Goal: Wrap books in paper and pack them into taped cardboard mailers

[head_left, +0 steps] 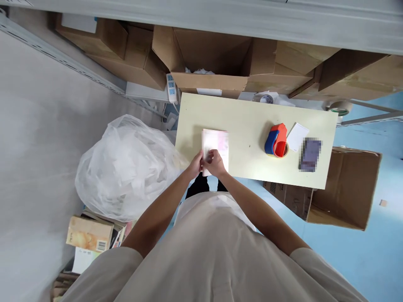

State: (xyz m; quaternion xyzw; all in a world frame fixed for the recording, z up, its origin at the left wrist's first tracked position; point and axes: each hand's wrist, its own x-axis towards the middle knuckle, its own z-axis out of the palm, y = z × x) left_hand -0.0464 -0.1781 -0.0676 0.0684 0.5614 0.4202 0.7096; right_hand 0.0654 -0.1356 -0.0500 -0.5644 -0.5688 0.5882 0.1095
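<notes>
A thin book with a white and pink cover lies near the front left of the pale table. My left hand grips the book's left edge, low down, with its fingers closed. Across the lower part of the cover rests my right hand. Its fingers are curled and its thumb reaches toward the left edge, close to my left thumb. Whatever the right fingertips may pinch is too small to make out.
A red and blue tape dispenser, white cards and a blurred phone lie to the right. Cardboard boxes line the shelf behind. A large plastic bag and stacked books stand left; an open carton stands right.
</notes>
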